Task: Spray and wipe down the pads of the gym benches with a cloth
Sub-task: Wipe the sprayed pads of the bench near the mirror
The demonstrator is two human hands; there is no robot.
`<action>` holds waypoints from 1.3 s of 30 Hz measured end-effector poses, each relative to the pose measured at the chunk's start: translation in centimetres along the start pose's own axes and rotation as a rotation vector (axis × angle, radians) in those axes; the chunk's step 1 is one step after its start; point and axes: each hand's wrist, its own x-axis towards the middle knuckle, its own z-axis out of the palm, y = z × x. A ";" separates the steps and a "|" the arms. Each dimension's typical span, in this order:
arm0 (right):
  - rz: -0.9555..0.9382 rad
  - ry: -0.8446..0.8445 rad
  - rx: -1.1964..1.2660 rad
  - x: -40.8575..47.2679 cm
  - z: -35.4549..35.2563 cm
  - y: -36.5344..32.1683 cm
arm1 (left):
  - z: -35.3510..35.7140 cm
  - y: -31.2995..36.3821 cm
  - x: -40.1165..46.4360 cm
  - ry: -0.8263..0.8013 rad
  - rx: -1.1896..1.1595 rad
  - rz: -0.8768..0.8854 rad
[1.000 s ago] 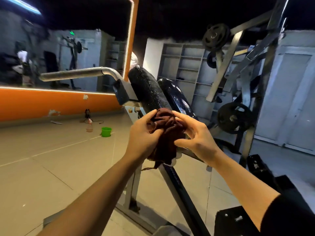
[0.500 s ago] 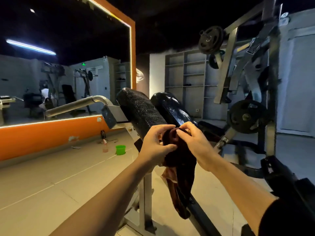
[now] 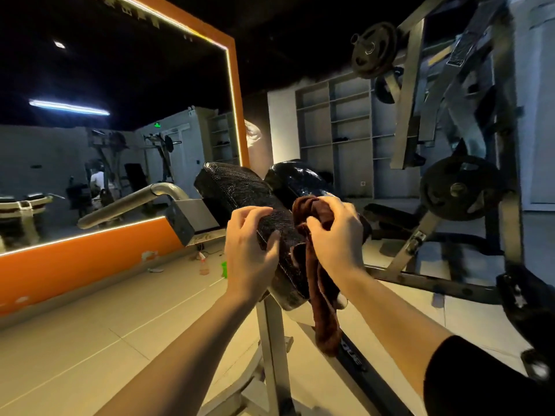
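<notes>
Brown cloth (image 3: 322, 295) hangs crumpled from right hand (image 3: 338, 235), pinched against cracked black bench pad (image 3: 240, 190). Left hand (image 3: 249, 250), earlier on the cloth, now grips the pad edge.

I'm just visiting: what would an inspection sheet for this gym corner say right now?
Surface: tiled floor, no spills seen.
Job's things: brown cloth hangs beside the textured pad; glossy pad behind. No spray bottle in hand.
Clutter: green cup and small bottle on floor.
Hands: left hand grips the textured pad; right hand holds the cloth.
Cables: cord by the wall.
Surroundings: mirror, weight plates, shelves.
</notes>
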 end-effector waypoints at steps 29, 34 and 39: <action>-0.251 -0.435 0.044 0.4 4.3 8.1 | 1.7 -5.7 -6.3 -0.158 0.377 0.110; -0.016 -0.261 -0.017 1.0 4.0 11.3 | 1.4 -5.3 -6.1 -0.180 0.388 0.087; 0.058 -0.128 0.075 4.7 4.1 6.4 | 0.5 -4.5 -5.6 -0.185 0.458 0.117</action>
